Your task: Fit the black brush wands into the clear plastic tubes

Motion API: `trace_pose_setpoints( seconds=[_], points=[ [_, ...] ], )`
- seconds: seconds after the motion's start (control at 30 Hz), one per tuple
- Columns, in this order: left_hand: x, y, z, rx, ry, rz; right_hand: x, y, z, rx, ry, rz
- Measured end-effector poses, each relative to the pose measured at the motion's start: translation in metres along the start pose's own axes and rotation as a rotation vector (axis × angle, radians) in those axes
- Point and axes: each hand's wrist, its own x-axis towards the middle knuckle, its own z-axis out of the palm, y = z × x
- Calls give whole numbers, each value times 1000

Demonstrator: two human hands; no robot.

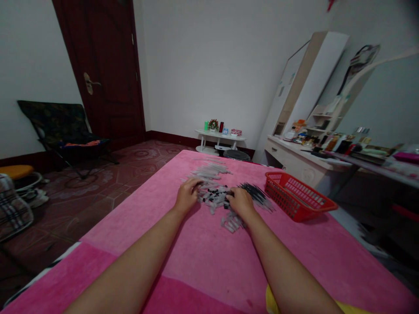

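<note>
On the pink cloth lies a pile of small clear and black plastic pieces (214, 198) that look like pen parts. My left hand (187, 195) is at the pile's left edge, fingers curled together; what they hold, if anything, is too small to make out. At the right edge, my right hand (241, 201) has its thumb and fingers pinched near small black bits, its grip partly hidden. Long clear tubes (211, 171) lie beyond the pile. Thin dark sticks like pen refills (253, 194) fan out beyond my right hand. Short clear pieces (231, 223) lie nearer me, below my right wrist.
A red plastic basket (296, 200) stands on the pink-covered table (203, 266) to the right. Farther right is a white dressing table (299, 159) crowded with bottles. A small white stand (221, 136) is by the back wall, and a folding chair (62, 126) stands left.
</note>
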Motion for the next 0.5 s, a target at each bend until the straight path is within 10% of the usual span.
trace_pose_setpoints(
  seconds=[0.5],
  points=[
    [-1, 9, 0, 91, -131, 86, 4, -22, 10, 806, -32, 26]
  ],
)
